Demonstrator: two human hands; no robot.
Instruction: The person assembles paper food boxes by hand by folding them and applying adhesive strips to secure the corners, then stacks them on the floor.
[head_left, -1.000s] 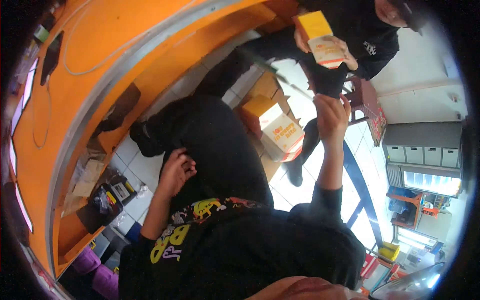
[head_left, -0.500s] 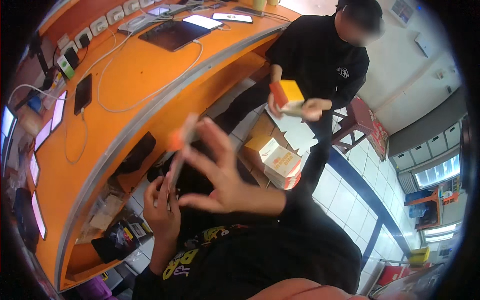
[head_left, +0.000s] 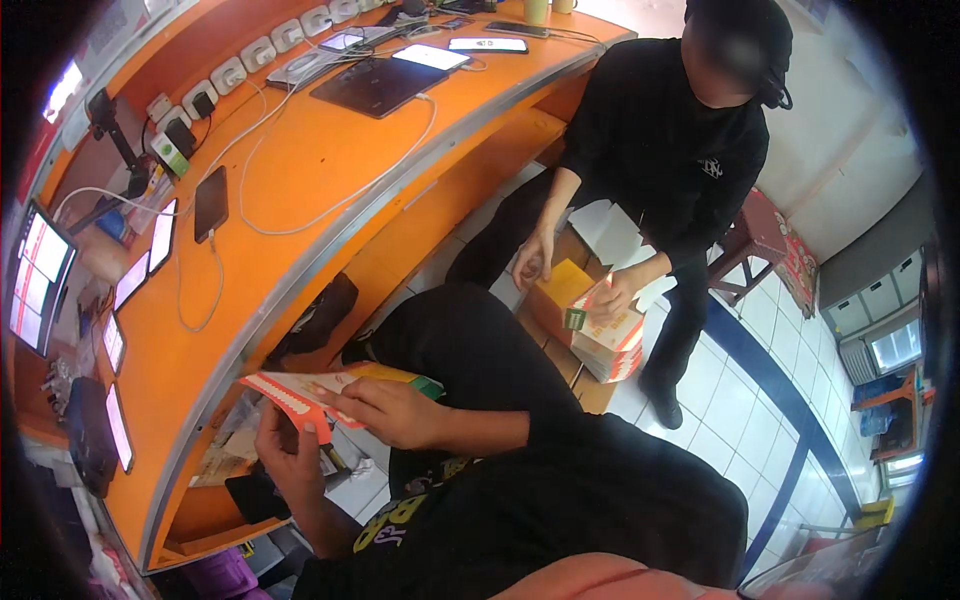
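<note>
A thin, partly flattened cardboard carton [head_left: 300, 388], white and orange-red with a yellow and green end, is tilted over my lap. My left hand [head_left: 292, 465] grips its lower orange-red edge from below, with the thumb against the panel. Across the top lies my right hand [head_left: 395, 412], its fingers bent over the white face and closed on it. The underside of the carton and some left fingertips are hidden.
A co-worker's hand [head_left: 615, 292] holds a yellow-and-white carton over stacked cartons [head_left: 610, 355] by an open cardboard box. To my left curves an orange counter [head_left: 330, 165] with phones, a dark tablet [head_left: 375, 85] and cables. Behind the co-worker stands a maroon stool [head_left: 745, 240].
My right hand, spread beside the carton before, now rests closed on it. The carton has tipped flatter and shows its long side. The co-worker's carton has come down to the stack.
</note>
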